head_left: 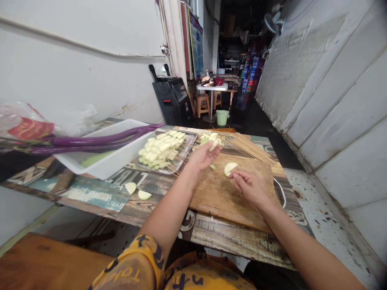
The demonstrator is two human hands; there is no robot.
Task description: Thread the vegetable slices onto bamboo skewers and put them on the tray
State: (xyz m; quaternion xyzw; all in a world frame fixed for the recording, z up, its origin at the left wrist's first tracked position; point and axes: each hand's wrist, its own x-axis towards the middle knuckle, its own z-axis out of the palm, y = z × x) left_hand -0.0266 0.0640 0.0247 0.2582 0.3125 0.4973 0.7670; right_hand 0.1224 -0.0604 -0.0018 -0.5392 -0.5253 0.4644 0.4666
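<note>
From where I am standing, everything is turning on one pale slice (230, 169); it is sitting just off the fingertips of the right hand (248, 188), ahead of them and a little to the left, over the middle of the board (232, 201); the thumb and fingers are pinching it by its near right edge, so most of its face is showing free, towards the left hand (203, 156); its longer way seems to be slanting from near left to far right, though whether it is touching the wood I cannot tell; the left hand is hovering farther out and to the left, over the board's far left corner, its thumb and fingers closing around a pale piece (214, 145); the right hand is clearly the nearer to the slice, touching it, while a gap is separating it from the left; a small scrap (213, 166) is lying on the wood between the hands; past the board the thin sticks (252, 148) are lying in a loose bundle, running from far left to near right, beyond both hands and touching neither; off to the left, skewered pieces (161, 149) are resting in a tray (193, 141).
</note>
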